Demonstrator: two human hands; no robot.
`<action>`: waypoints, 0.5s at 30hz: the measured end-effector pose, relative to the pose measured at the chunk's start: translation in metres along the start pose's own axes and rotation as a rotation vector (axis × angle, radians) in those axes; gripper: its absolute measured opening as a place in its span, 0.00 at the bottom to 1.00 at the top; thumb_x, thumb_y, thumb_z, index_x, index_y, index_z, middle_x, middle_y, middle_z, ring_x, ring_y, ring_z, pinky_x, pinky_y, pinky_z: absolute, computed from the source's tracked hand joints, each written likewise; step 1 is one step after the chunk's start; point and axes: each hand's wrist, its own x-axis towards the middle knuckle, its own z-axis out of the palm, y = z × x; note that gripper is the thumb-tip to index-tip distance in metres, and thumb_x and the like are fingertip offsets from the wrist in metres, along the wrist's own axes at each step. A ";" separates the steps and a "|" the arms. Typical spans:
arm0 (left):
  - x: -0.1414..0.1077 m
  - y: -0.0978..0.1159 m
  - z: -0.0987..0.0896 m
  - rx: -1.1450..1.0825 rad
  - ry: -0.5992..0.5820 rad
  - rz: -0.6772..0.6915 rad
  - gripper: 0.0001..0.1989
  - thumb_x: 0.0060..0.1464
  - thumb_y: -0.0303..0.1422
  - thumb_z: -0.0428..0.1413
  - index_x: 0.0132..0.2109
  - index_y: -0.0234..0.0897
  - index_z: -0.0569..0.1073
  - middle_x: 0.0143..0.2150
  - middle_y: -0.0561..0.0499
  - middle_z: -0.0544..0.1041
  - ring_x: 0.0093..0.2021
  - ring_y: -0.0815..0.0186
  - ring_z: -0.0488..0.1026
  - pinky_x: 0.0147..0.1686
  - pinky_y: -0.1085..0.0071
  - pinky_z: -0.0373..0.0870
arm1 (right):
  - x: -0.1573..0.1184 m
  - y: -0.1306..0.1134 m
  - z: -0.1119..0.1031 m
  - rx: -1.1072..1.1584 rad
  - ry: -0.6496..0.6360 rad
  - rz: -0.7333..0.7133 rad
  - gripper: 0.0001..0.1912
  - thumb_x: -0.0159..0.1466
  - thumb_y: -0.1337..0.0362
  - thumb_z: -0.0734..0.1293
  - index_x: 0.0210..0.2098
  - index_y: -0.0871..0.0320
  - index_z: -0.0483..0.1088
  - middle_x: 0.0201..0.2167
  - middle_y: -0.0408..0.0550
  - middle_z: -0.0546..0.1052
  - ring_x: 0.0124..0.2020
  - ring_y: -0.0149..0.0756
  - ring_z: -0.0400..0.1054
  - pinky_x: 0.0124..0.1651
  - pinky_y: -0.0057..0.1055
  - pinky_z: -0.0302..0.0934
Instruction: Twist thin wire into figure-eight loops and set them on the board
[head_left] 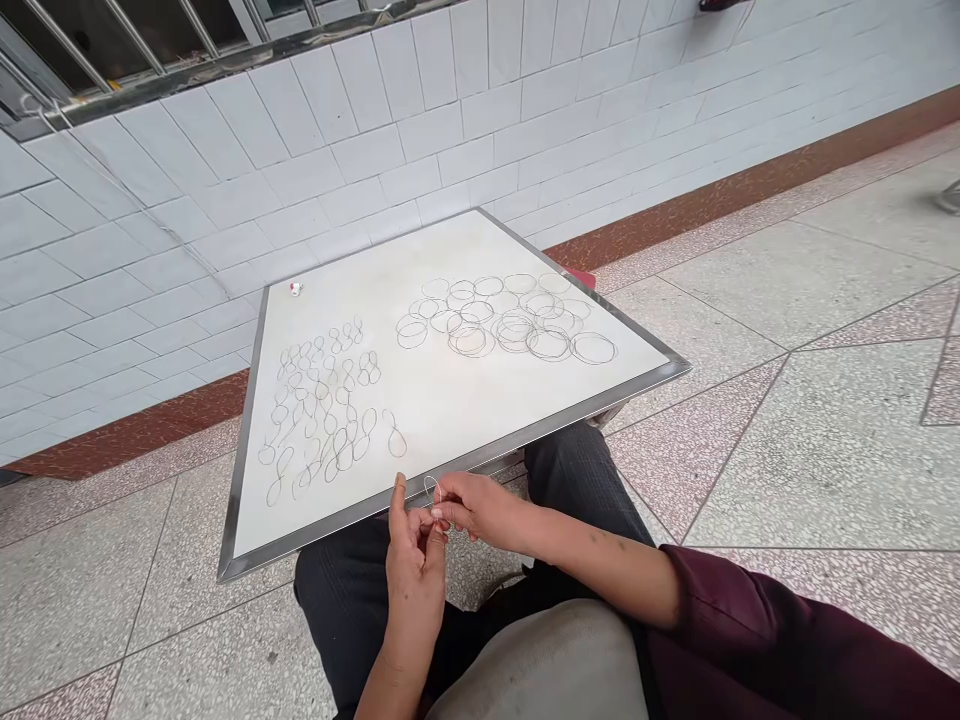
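Close to the table's near edge, my left hand (417, 560) and my right hand (484, 508) meet over my lap. Between their fingertips is a thin wire loop (429, 483), its curved top showing above the right fingers. My right thumb and fingers pinch it. On the left, the thumb and fingers close in the same spot while the index finger points up; the lower part of the wire is hidden there. Just beyond lies a figure-eight wire (397, 438), with several more twisted wires (337, 440) to its left. Several round wire rings (517, 325) overlap at the right.
The white table (420, 400) has a grey metal rim and stands against a tiled wall (360, 150). A small red and white object (295, 289) sits at its far left corner. A barred window (135, 40) is above; stone flooring (720, 430) surrounds the table.
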 end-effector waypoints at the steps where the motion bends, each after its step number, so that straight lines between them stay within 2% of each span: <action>1: 0.001 0.001 0.000 -0.020 0.001 -0.004 0.39 0.62 0.42 0.52 0.72 0.43 0.41 0.32 0.56 0.70 0.32 0.64 0.69 0.36 0.67 0.68 | 0.001 0.000 0.002 0.053 0.003 -0.026 0.04 0.65 0.63 0.64 0.34 0.56 0.66 0.27 0.41 0.73 0.24 0.29 0.66 0.24 0.23 0.58; 4: 0.003 0.001 -0.001 -0.062 -0.003 -0.023 0.40 0.61 0.41 0.53 0.72 0.43 0.40 0.32 0.56 0.71 0.32 0.64 0.70 0.35 0.67 0.68 | 0.005 0.002 0.006 0.176 0.023 -0.075 0.02 0.63 0.66 0.65 0.33 0.57 0.67 0.26 0.40 0.72 0.26 0.30 0.66 0.25 0.22 0.58; 7: 0.004 0.000 -0.002 -0.082 0.005 -0.040 0.41 0.60 0.41 0.54 0.72 0.42 0.40 0.32 0.56 0.71 0.30 0.65 0.69 0.33 0.68 0.68 | 0.007 0.003 0.008 0.209 0.056 -0.104 0.03 0.62 0.69 0.65 0.31 0.58 0.67 0.24 0.39 0.71 0.26 0.29 0.65 0.28 0.24 0.58; 15: 0.009 -0.003 0.002 -0.003 0.118 -0.008 0.43 0.57 0.46 0.57 0.72 0.41 0.46 0.28 0.57 0.70 0.26 0.67 0.67 0.30 0.70 0.68 | 0.011 0.002 0.017 0.004 0.231 -0.112 0.06 0.60 0.73 0.64 0.29 0.57 0.66 0.26 0.40 0.71 0.29 0.30 0.65 0.32 0.26 0.57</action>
